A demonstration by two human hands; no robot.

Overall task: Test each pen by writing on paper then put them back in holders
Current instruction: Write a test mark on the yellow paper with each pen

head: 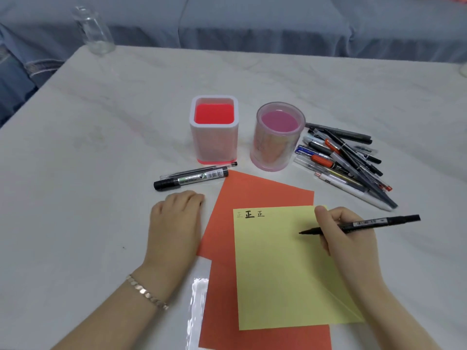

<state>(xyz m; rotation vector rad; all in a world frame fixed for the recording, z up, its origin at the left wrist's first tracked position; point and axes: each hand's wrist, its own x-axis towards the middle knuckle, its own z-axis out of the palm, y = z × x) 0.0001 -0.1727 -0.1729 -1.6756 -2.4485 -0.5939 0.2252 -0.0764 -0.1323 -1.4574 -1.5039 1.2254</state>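
Head view: your right grip [351, 238] pinches a black marker [364, 223] between thumb and fingers, tip pointing left over the yellow sheet [278, 274]; you can't tell whether the tip touches the paper. Three written marks [250, 214] sit along that sheet's far left edge. The yellow sheet lies on orange paper [252, 193]. Your left grip [174, 218] rests on the tabletop [101, 147] just left of the orange paper, fingers curled under and holding nothing, a bracelet [146, 291] at the wrist. Two pens [194, 176] lie side by side just beyond it, near the square holder [214, 147]. The round holder [275, 150] stands to its right, with a pile of pens [353, 160] at its right side. Neither holder has a pen in it. A glass bottle [93, 31] stands at the far left corner.
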